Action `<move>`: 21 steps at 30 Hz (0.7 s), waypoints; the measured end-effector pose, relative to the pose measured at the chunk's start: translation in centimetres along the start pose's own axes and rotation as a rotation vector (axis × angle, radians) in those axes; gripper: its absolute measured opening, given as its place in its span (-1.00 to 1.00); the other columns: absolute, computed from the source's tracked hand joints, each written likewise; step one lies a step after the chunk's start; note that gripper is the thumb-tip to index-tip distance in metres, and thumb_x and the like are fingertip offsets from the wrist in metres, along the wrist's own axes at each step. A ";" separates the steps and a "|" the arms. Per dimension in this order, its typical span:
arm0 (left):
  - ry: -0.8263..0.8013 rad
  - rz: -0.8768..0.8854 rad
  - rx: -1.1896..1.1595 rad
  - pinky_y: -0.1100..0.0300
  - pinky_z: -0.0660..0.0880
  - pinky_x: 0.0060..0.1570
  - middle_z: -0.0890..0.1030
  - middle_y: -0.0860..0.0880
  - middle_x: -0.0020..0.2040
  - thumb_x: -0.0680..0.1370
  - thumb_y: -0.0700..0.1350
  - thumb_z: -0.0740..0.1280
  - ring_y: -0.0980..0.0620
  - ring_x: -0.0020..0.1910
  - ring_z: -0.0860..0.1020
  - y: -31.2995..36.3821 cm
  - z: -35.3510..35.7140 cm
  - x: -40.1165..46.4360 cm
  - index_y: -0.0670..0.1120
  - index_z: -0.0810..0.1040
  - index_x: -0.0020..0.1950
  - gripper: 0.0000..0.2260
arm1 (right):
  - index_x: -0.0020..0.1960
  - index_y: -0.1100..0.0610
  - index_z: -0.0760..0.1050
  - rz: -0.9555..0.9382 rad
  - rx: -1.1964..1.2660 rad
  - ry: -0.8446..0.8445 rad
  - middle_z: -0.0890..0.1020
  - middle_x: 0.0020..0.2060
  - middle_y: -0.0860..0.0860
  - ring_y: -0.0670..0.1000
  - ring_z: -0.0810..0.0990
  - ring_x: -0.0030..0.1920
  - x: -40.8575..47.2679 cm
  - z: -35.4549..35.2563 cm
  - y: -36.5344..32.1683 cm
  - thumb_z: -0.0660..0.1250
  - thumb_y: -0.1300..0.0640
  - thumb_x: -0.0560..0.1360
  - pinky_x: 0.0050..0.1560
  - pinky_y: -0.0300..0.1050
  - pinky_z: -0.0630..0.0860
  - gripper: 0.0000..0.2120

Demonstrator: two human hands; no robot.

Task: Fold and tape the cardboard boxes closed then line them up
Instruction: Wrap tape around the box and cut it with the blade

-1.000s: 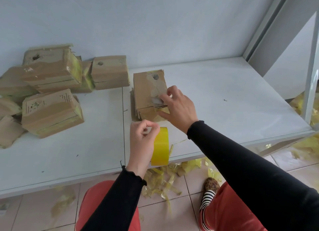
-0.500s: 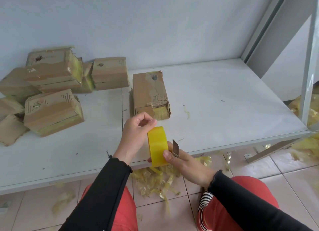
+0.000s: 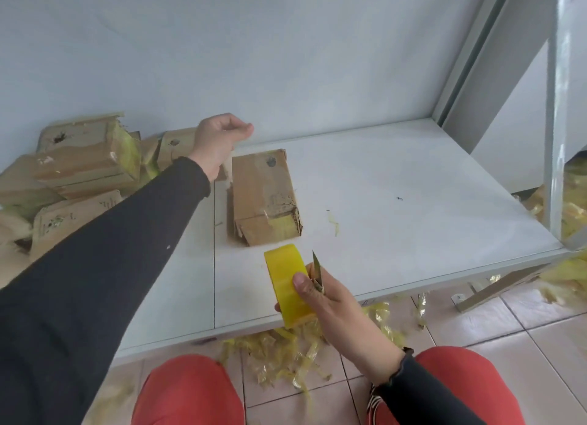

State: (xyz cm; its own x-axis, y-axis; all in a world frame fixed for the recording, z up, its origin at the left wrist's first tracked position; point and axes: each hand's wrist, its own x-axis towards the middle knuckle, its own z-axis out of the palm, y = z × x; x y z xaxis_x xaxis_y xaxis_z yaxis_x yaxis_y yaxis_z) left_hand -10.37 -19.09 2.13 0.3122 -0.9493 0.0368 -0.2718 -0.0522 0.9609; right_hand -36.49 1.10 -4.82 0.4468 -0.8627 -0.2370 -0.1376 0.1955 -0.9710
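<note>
A closed cardboard box point(image 3: 262, 194) with yellow tape on its near end lies in the middle of the white table point(image 3: 397, 208). My right hand point(image 3: 327, 292) grips a yellow tape roll point(image 3: 287, 283) together with a small knife point(image 3: 317, 267), just in front of the box at the table's near edge. My left hand point(image 3: 220, 138) reaches out over the table's back, above and left of the box, with fingers loosely curled and nothing in it. More cardboard boxes point(image 3: 85, 161) lie piled at the back left.
Scraps of yellow tape point(image 3: 286, 351) litter the tiled floor under the table's edge. A small tape scrap point(image 3: 333, 223) lies on the table right of the box. A grey metal frame post point(image 3: 560, 113) stands at the right. My red-trousered knees are below.
My left hand let go of the tape roll and reached forward to the back of the table. My right hand came back from the box and now holds roll and knife.
</note>
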 end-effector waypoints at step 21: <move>-0.255 -0.265 0.313 0.11 0.47 0.22 0.65 -0.08 -0.01 0.51 0.01 0.56 -0.08 0.07 0.58 -6.5 3.6 9.7 -0.12 0.68 -0.02 -0.78 | -0.02 -0.04 0.38 0.070 -0.155 0.222 0.69 -0.13 0.09 0.17 0.67 -0.02 8.4 0.5 1.6 0.04 -0.51 0.39 0.09 0.25 0.58 -0.44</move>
State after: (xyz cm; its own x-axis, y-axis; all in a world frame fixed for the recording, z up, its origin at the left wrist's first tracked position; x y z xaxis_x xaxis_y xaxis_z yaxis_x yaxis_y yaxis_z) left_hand -8.90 -29.11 -4.72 0.1855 -0.9343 -0.3045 -0.4864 -0.3565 0.7977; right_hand -32.52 -5.62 -8.37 0.2290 -0.9342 -0.2737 -0.3026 0.1989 -0.9321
